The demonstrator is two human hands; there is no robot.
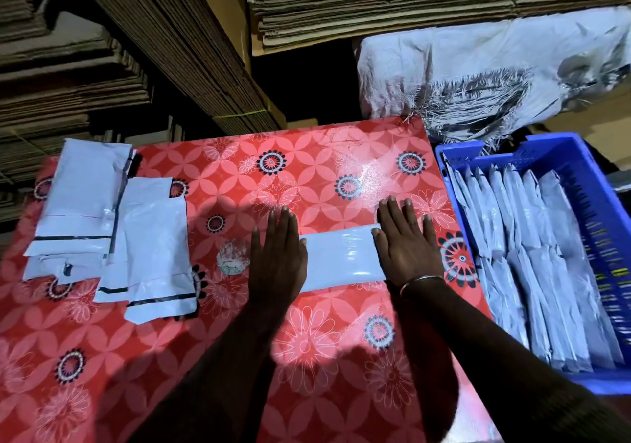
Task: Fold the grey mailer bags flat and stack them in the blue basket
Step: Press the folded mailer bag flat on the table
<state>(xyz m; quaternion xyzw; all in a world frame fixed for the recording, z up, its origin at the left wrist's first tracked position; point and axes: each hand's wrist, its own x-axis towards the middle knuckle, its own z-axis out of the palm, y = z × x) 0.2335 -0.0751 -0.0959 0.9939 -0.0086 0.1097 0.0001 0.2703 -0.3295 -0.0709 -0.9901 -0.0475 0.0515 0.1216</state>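
Note:
A folded grey mailer bag (341,258) lies as a narrow strip on the red flowered table (239,176). My left hand (276,254) presses flat on its left end, fingers straight. My right hand (404,244), with a bangle at the wrist, presses flat on its right end. A loose pile of unfolded grey mailer bags (112,227) lies at the table's left side. The blue basket (601,196) stands at the right of the table and holds several folded mailers (532,261) standing in rows.
Stacks of flattened cardboard (375,1) rise behind the table and at the left (61,77). A white woven sack (495,66) lies behind the basket. A scuffed pale patch (234,256) marks the tablecloth beside my left hand.

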